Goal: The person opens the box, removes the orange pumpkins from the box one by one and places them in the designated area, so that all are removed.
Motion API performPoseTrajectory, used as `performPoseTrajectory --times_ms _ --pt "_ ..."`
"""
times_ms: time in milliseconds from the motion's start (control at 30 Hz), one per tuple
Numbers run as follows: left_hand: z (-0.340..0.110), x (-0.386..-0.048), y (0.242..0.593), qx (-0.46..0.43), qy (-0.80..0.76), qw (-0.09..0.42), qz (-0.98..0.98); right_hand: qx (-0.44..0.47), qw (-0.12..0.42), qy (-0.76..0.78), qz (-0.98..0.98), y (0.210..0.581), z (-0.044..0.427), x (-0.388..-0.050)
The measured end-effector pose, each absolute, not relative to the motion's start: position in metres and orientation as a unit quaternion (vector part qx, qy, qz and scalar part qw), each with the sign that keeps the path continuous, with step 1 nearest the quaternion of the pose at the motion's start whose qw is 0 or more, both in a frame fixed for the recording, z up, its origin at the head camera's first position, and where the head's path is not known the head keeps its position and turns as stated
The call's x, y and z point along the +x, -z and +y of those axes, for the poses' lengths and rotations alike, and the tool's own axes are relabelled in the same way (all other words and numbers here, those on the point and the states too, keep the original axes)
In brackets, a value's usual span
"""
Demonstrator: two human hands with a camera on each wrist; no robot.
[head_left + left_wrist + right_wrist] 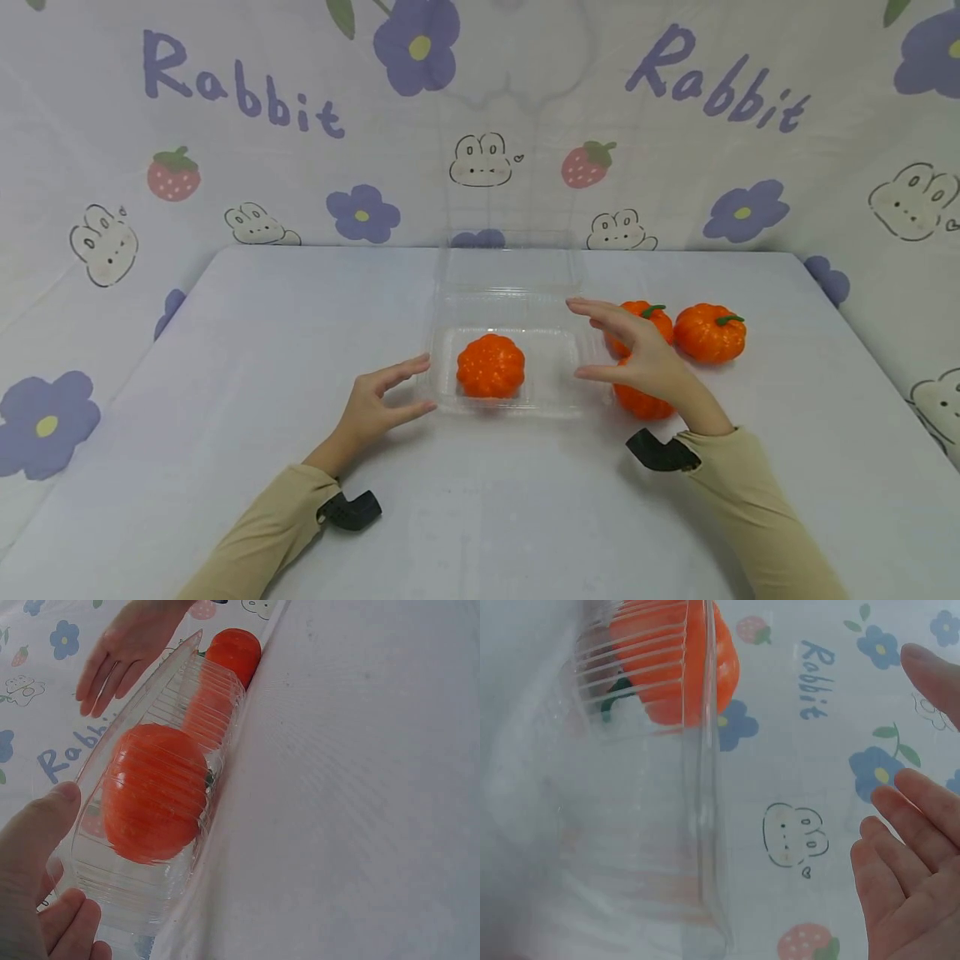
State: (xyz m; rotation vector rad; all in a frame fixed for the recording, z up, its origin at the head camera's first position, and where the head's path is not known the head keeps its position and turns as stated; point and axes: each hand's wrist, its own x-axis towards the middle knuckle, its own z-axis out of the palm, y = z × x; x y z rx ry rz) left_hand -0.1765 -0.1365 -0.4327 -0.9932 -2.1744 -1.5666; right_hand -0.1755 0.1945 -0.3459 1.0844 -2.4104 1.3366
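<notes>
A clear plastic clamshell box (558,362) lies on the table, its lid (510,268) folded open at the back. Inside, on the left, an orange toy pumpkin (491,367) sits with its green stem facing down. My left hand (369,410) is at the box's left end, thumb and fingers spread; in the left wrist view the thumb (64,796) is by the rim, and I cannot tell whether it touches. My right hand (651,360) hovers by the box's right end, fingers extended and holding nothing. It partly hides two more pumpkins.
To the right of the box are three orange pumpkins: one at the far right (710,335), one behind my right hand (651,313) and one nearer the front (645,405). A patterned cloth (292,175) hangs behind the white table (495,517).
</notes>
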Motion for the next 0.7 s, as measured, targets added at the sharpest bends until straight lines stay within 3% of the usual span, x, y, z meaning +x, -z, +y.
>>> performPoseTrajectory --times_ms 700 --pt "-0.138 -0.177 0.434 -0.339 0.548 0.128 -0.754 0.408 0.045 -0.480 -0.776 0.342 0.144 -0.188"
